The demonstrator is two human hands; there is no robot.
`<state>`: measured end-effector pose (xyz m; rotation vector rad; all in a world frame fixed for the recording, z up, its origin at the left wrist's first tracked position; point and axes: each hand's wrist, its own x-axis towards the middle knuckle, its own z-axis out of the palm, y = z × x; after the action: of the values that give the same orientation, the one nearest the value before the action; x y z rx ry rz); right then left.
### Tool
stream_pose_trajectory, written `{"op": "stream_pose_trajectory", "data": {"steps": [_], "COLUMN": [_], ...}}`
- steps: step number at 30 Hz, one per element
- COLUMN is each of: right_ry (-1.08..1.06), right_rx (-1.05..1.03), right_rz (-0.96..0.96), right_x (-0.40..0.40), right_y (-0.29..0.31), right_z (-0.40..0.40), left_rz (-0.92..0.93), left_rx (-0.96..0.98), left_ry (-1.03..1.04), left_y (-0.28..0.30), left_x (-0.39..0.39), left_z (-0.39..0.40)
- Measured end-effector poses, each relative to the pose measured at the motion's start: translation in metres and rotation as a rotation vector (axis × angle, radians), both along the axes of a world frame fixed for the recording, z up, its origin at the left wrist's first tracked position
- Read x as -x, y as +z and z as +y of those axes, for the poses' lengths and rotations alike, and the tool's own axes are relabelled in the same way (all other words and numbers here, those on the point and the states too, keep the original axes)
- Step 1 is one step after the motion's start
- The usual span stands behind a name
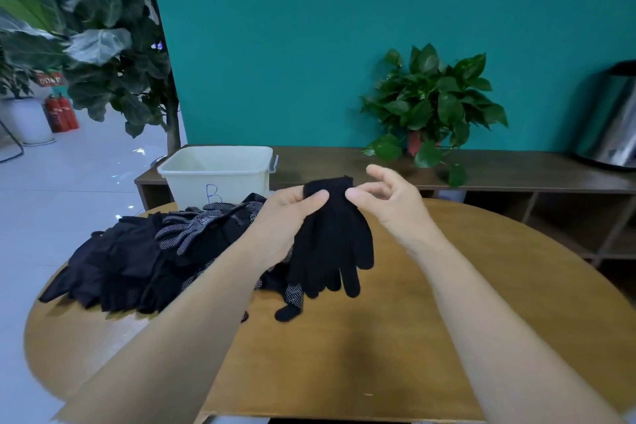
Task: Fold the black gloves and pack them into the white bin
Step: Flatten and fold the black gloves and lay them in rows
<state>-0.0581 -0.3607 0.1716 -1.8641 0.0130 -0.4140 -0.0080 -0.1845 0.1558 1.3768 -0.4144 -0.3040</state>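
The left hand point(290, 213) grips a black glove point(332, 237) at its cuff, thumb pressed on the front of the fabric, and holds it raised above the table point(395, 337). The glove hangs cuff up, with its fingers pointing down toward the table surface. The right hand point(389, 200) is at the right edge of the same cuff; thumb and forefinger meet at the fabric in a pinch, while the remaining fingers are spread and raised clear of the glove.

A pile of black gloves point(137, 258) lies on the left half of the round wooden table, several showing white dotted palms. The pile extends behind the left forearm, and one glove fingertip protrudes from it just below the held glove.

The white bin point(216, 172) stands at the far left edge of the table, behind the pile, with a blue letter "B" on its near wall. From this angle its interior is not visible.

Behind the table, a low wooden shelf point(516, 172) runs along a teal wall. It carries a potted plant point(433, 107) and, at the far right, a metal kettle point(612, 120).
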Motion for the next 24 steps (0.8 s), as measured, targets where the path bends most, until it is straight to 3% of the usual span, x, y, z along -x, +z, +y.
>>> {"op": "stream_pose_trajectory", "data": {"steps": [3,13,24], "right_ry": [0.160,0.081,-0.018], "right_rx": [0.000,0.009,-0.164], "right_rz": [0.056,0.135,0.135], "right_x": [0.006,0.007,-0.058], "right_y": [-0.003,-0.020,-0.049], "right_z": [-0.008,-0.036,-0.101], "left_rz": [0.034,0.037,0.018], "left_rx": [-0.018,-0.155,-0.215], "left_ry": [-0.044,-0.016,0.089], "left_y": [-0.004,-0.018,-0.046], "left_x": [0.000,-0.007,-0.080], "left_z": [-0.002,-0.011,-0.083]}}
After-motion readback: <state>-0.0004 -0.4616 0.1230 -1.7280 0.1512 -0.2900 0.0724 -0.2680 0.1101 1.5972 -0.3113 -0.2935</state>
